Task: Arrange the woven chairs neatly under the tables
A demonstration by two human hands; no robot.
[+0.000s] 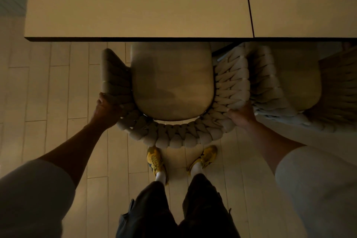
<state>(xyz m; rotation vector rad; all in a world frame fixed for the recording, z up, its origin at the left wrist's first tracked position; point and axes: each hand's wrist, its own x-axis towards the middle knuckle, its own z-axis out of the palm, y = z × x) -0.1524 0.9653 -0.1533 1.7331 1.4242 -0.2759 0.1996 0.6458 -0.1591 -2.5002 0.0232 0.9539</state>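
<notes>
A beige woven chair (173, 137) with a padded seat stands right below me, its front edge tucked just under the near edge of a pale table (135, 6). My left hand (105, 109) grips the left end of its braided backrest. My right hand (241, 115) grips the right end. A second woven chair (270, 83) stands touching it on the right, pushed partly under the adjoining table (301, 2).
The two tabletops meet at a dark seam (249, 6). The floor (58, 92) is pale planks, with open floor to the left of the chair. My feet in yellow shoes (154, 158) stand just behind the backrest.
</notes>
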